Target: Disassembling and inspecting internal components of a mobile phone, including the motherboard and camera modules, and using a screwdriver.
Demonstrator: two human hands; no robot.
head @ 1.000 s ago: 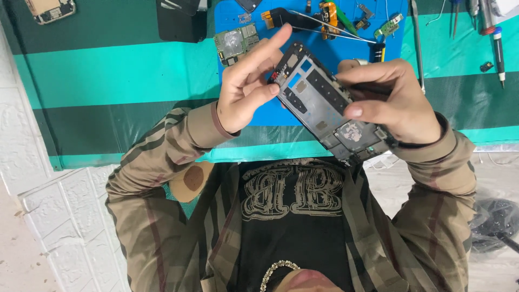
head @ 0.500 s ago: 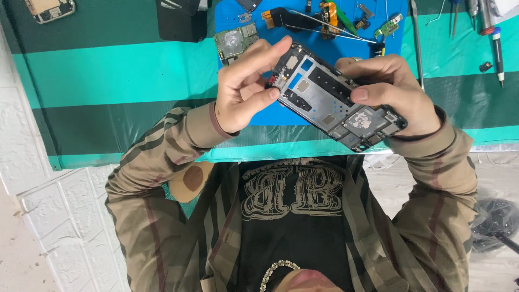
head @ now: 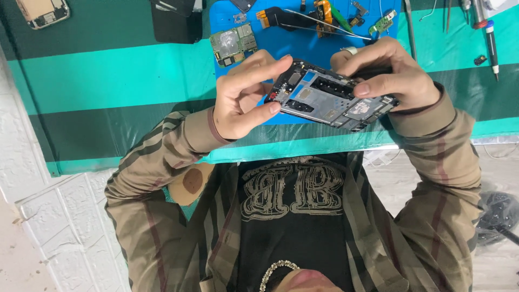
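Fingers of the left hand [head: 243, 100] pinch one end of the opened phone frame [head: 330, 100]; the right hand [head: 386, 75] grips its other end, above the blue mat [head: 254, 32]. Disassembly looks well along: a circuit board [head: 233, 44] lies at ten o'clock, loose parts [head: 324, 13] at twelve.

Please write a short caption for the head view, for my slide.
Left hand and right hand hold an opened phone above a blue mat with a circuit board.
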